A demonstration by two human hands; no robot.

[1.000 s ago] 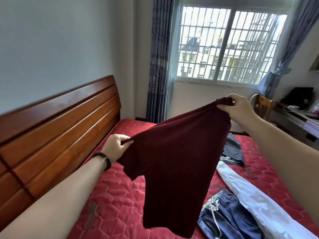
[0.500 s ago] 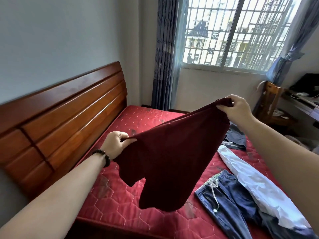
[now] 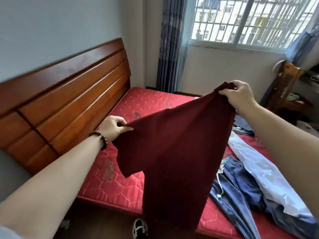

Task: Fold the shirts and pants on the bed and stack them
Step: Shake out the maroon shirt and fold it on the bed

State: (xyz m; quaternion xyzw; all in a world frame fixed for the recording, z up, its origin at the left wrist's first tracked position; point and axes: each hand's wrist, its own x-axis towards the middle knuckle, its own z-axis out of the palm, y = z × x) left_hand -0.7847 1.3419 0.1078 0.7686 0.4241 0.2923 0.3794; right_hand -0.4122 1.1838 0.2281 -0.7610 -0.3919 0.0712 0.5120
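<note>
A dark maroon shirt (image 3: 177,152) hangs in the air above the red mattress (image 3: 120,183). My left hand (image 3: 112,126) pinches its left edge, low and near the headboard. My right hand (image 3: 240,94) grips the other edge, held higher and to the right. The cloth droops down between the hands, past the mattress's near edge. Blue jeans (image 3: 240,192) with a white drawstring lie on the bed at the right. A white garment (image 3: 262,173) lies across them. A dark grey garment (image 3: 243,126) sits farther back, partly hidden by my right forearm.
A wooden headboard (image 3: 60,104) runs along the left. Blue curtains (image 3: 170,44) and a barred window (image 3: 250,19) stand behind the bed. A wooden chair (image 3: 286,88) is at the right. A black and white shoe (image 3: 139,228) rests on the floor by the bed.
The view has tipped downward and pulled back, showing the mattress's near edge and the floor. Both hands keep hold of the maroon shirt, whose lower part now hangs longer.
</note>
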